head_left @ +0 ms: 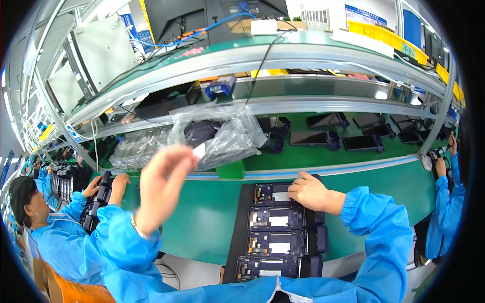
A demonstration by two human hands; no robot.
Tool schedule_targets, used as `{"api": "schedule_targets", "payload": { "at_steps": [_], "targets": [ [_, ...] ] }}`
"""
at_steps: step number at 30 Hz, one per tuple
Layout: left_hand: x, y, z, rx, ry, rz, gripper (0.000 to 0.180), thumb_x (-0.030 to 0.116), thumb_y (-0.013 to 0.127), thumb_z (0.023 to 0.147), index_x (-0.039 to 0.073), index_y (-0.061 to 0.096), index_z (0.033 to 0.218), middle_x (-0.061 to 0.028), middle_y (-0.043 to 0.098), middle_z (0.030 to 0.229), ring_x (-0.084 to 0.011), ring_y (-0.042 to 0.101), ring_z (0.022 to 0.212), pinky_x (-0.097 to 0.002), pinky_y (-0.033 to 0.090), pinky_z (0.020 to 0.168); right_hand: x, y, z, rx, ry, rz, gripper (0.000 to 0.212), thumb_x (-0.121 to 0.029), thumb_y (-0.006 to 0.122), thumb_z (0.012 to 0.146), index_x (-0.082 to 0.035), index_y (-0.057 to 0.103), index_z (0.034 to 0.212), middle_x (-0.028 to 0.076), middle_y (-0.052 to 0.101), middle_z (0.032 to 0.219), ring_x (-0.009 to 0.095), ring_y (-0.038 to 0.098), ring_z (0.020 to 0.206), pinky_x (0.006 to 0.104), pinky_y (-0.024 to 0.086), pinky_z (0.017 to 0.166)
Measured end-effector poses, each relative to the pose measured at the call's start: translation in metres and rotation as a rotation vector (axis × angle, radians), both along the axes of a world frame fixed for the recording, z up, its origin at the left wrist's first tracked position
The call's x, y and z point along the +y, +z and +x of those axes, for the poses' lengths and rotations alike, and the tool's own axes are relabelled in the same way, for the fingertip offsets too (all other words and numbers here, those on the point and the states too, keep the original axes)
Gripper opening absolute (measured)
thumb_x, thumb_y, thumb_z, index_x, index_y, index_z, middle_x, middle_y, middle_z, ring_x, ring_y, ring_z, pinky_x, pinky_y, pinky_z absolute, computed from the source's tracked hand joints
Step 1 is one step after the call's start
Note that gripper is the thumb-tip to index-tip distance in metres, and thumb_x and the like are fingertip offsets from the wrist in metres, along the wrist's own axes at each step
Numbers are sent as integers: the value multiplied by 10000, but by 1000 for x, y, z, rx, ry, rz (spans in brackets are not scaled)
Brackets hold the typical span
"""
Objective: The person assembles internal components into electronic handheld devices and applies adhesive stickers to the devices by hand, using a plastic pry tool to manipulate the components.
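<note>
My left hand (164,184) is raised in front of a clear plastic bag (235,136), slightly blurred, with thumb and fingers pinched together. A small white piece (199,151) shows at its fingertips; whether it is held or lies on the bag I cannot tell. On the right, my right hand (316,192) is closed over the right part of the farthest dark device housing (268,193), its fingertips partly hidden. Below it, several like housings lie in a column on a black mat (236,222), including one open housing (275,218) with a white rectangle inside.
A green box (231,169) stands against the rail under the bag. Several dark handheld devices (309,138) rest on the green shelf behind. On the left a co-worker (65,242) handles dark parts; another person's sleeve (447,212) is at the far right. A metal upright (442,121) stands at right.
</note>
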State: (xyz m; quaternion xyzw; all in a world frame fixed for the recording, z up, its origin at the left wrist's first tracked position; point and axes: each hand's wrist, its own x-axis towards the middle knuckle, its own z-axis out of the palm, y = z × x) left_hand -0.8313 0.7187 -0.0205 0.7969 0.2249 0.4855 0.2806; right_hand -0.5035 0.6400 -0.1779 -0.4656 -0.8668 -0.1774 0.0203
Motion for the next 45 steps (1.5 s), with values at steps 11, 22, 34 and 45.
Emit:
{"api": "schedule_targets", "payload": {
  "at_steps": [11,22,34,45],
  "targets": [
    [192,170,55,545,364,612,230,138,636,771,38,664,977,-134,664,912,-275,641,858,-334,490,780,-73,52,5,440,-43,174,337,45,582,589,-83,672,888,34,649,890,199,592,841,366,417,865],
    [234,188,92,946,191,525,260,30,593,784,54,645,1037,-131,668,883,-220,634,753,-295,495,672,-100,48,22,572,-145,147,356,97,571,591,-90,670,878,47,652,862,208,609,805,415,450,877],
    [231,193,97,894,244,501,165,33,640,742,-14,680,895,-108,653,702,-141,607,612,-257,502,600,-99,42,23,610,-107,82,363,104,567,597,-76,666,896,66,646,890,229,602,818,425,446,876],
    [230,204,104,1115,323,655,187,49,617,702,42,702,869,-128,673,786,-242,650,720,-310,515,701,-101,36,22,659,-114,84,345,120,554,600,-73,668,862,62,653,882,236,604,803,433,456,872]
  ]
}}
